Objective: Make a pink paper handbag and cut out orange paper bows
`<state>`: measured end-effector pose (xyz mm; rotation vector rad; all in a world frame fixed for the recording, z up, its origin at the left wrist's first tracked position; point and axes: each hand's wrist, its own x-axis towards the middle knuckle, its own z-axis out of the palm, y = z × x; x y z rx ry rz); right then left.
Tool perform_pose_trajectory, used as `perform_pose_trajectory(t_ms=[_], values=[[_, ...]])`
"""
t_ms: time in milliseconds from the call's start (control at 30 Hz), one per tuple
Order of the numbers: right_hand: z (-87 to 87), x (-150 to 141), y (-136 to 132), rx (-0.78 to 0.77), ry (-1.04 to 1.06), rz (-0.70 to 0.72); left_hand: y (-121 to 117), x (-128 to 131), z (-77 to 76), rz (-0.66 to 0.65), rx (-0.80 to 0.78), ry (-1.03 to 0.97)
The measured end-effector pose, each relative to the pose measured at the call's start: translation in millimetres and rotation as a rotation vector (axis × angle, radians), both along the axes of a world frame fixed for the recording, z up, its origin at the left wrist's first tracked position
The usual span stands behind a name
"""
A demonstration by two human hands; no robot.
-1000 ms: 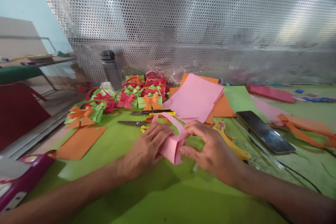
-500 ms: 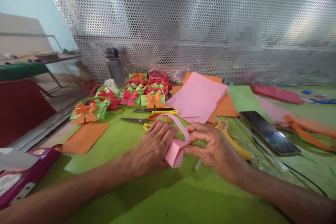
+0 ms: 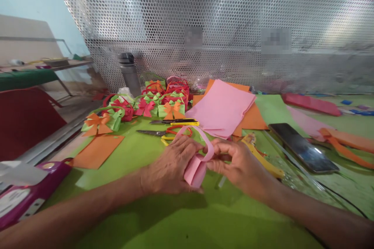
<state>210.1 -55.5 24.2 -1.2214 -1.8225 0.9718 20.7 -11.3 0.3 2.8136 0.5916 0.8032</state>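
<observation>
A small pink paper basket with a looped strip handle is held up over the green table. My left hand is closed round its left side, thumb below. With bent fingers, my right hand pinches the right end of the handle where it meets the box; the fingertips are partly hidden behind the strip. Just beyond my left hand lie scissors with orange and yellow handles and a yellow box cutter. To the right of my right hand rests a yellow glue gun.
Finished paper baskets with bows cluster at the back left beside a grey bottle. Pink paper sheets lie behind my hands. A phone is on the right, a purple device at the left, near an orange paper piece.
The left hand's fingers have shifted around the basket, its thumb now showing below. The right fingers still pinch the handle end. The whole view has moved slightly.
</observation>
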Motion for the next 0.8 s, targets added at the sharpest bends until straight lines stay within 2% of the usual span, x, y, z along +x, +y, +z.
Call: perform_pose_trajectory(t_ms=[200, 400, 467, 633, 800], values=[[8.5, -2.8, -1.7, -0.156, 0.131, 0.025, -3.3, 2.3, 1.4, 0.025, -0.070, -0.029], [14.3, -2.6, -4.2, -0.040, 0.148, 0.038, -10.8, 3.6, 11.9, 0.084, -0.173, -0.002], [13.2, -1.8, -4.1, -0.059, 0.143, 0.031, -12.5, 2.8, 14.1, 0.109, -0.205, -0.004], [6.7, -1.1, -2.6, -0.176, 0.180, 0.003, -11.3, 2.0, 8.9, -0.006, -0.140, -0.097], [6.2, -3.7, -2.9, -0.136, 0.231, -0.043, -14.5, 3.2, 6.6, 0.044, -0.133, -0.121]])
